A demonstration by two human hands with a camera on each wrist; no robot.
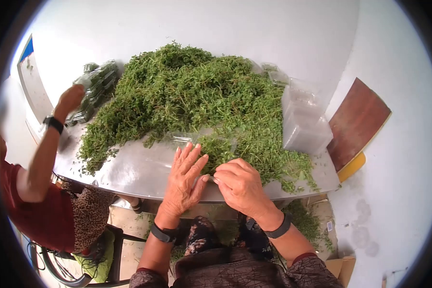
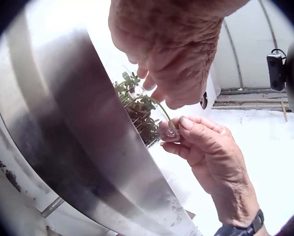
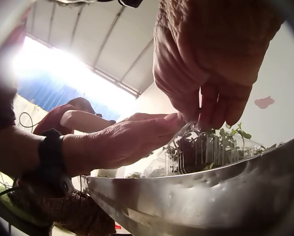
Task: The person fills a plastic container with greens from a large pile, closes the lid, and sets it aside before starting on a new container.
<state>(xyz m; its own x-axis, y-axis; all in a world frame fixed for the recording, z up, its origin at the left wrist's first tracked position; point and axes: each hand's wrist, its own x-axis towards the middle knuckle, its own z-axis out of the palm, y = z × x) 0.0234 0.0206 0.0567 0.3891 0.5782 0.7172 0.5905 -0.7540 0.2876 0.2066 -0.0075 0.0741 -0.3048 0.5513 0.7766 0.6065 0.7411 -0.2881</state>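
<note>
Both hands are at the near edge of the metal table [image 1: 125,168], side by side with a narrow gap between them. The left hand [image 1: 183,180] is raised palm forward and down, back toward the wearer, fingers extended nearly straight and slightly parted, thumb set off to the right. It grips nothing; whether its fingertips touch plastic cannot be determined. The left forearm rises steeply from the lower edge.

The right hand [image 1: 242,187] comes in diagonally from the lower right, knuckles up, wrist bent, fingers curled. Its thumb and forefinger are closed together on the rim of a clear container [image 3: 201,155]; a green stem [image 2: 162,109] runs to that pinch. Whether the stem itself is held cannot be determined.

The container sits at the table edge, just beyond the hands, with leafy sprigs inside. The heap of greens [image 1: 192,91] lies behind it, across the table. A stack of empty containers [image 1: 305,122] stands to the right of the heap.
</note>
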